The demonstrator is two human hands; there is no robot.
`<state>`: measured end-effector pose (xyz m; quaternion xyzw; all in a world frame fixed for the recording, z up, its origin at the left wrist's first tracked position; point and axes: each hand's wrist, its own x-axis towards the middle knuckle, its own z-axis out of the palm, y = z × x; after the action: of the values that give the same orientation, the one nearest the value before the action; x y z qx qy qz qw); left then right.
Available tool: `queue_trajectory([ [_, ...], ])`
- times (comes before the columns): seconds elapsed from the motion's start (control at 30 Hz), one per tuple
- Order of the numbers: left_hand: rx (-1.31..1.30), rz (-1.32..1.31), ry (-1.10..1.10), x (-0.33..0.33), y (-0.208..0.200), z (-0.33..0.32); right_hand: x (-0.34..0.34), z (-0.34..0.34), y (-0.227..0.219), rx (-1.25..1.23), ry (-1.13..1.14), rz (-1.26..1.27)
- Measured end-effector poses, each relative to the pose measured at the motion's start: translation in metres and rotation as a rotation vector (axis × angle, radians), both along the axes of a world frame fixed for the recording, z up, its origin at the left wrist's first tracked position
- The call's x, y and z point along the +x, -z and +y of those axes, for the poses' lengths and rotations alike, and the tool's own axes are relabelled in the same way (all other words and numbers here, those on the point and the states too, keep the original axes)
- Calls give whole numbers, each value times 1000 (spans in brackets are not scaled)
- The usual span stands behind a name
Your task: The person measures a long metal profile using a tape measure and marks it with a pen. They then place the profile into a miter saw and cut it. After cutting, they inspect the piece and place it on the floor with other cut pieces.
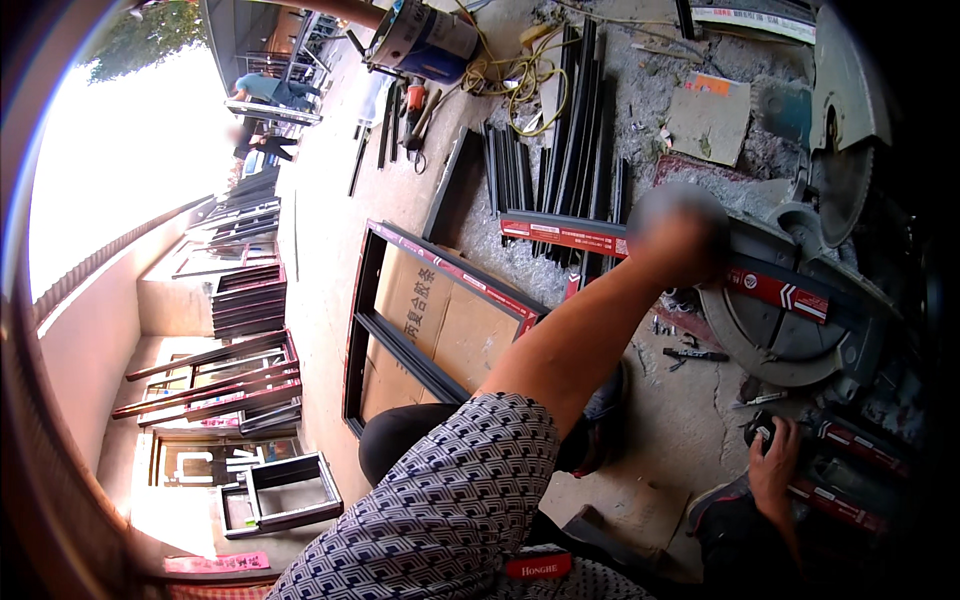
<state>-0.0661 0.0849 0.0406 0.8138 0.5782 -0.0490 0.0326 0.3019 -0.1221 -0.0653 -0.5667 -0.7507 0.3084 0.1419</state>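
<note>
My left arm, in a black-and-white patterned sleeve, stretches to the upper right. My left hand (pixel 680 240) is on a dark metal profile (pixel 770 288) with red printed tape; a blur hides its fingers. That profile runs across the grey round bed (pixel 725 330) of a cutting saw. Above the bed, at the far right, is the saw's toothed round blade (pixel 850 195). Low at the right, the fingers of my right hand (pixel 775 465) curl round a black rounded object (pixel 760 428), whose kind I cannot make out. Taped profiles (pixel 835 500) lie beside this hand.
A rectangular frame (pixel 360 330) lies over cardboard (pixel 440 335) left of my arm. Cut black profiles (pixel 570 130) lie beyond, near a yellow cord (pixel 520 90), a bucket (pixel 425 40) and an orange power tool (pixel 414 97). Finished frames (pixel 250 380) line the left wall. People stand far off.
</note>
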Motion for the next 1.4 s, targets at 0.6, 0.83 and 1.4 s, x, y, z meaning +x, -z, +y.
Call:
queue_trajectory([
  [0.6, -59, -257, 48, -13, 70, -28, 6, 4, -10, 15, 31, 34],
  [0.83, 97, -87, 273, -14, 71, -56, 3, 8, -13, 50, 40, 174],
  [1.4, 191, -1355, 27, -13, -196, -16, 38, 73, -148, 15, 336, 375],
])
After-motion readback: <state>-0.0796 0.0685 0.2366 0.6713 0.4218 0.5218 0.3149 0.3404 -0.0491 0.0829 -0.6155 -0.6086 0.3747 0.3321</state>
